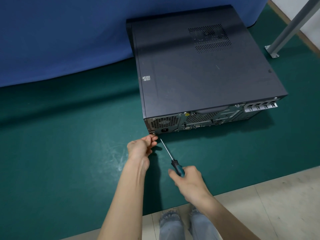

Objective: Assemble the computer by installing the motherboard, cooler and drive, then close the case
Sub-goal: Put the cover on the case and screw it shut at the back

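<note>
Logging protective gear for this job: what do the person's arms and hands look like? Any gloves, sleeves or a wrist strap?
The left hand and right hand wear no gloves. Above them, no sleeves, watch, wrist strap or rings show up to the frame's edge. Faded light-blue jeans with frayed knees show below.

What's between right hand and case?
Head view: the screwdriver that the right hand grips, over green mat; its tip is just short of the case.
</note>
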### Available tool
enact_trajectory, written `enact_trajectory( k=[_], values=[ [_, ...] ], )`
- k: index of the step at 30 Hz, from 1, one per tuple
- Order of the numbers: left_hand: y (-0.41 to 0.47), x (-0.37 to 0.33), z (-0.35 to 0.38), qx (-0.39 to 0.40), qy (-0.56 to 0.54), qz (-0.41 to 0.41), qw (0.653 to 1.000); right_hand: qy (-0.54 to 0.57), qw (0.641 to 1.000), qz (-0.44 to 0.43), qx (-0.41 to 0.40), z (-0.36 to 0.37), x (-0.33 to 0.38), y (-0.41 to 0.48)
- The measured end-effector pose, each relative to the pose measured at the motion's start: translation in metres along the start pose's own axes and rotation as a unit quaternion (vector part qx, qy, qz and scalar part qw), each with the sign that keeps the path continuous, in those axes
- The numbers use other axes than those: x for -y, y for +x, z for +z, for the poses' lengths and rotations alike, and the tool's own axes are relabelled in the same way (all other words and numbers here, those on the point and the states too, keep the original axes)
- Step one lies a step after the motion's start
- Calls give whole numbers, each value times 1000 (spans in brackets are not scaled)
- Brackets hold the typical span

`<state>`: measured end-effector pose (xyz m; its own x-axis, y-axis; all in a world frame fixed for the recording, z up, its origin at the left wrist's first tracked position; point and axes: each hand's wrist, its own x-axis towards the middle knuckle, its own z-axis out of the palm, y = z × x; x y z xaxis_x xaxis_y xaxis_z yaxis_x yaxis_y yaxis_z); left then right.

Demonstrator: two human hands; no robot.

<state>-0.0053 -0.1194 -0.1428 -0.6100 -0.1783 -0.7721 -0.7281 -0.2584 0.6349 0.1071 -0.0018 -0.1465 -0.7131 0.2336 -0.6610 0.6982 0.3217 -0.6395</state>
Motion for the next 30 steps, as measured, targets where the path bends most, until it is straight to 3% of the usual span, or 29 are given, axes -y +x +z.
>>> enact_trajectory(
  k=[13, 30],
  values=[
    [1, -13, -11, 64, 38, 8, 997, 5, 1000, 2, 3, 18, 23, 14],
    [4, -14, -17, 84, 59, -4, 995, -106, 994, -10, -28, 26, 18, 16]
  ],
)
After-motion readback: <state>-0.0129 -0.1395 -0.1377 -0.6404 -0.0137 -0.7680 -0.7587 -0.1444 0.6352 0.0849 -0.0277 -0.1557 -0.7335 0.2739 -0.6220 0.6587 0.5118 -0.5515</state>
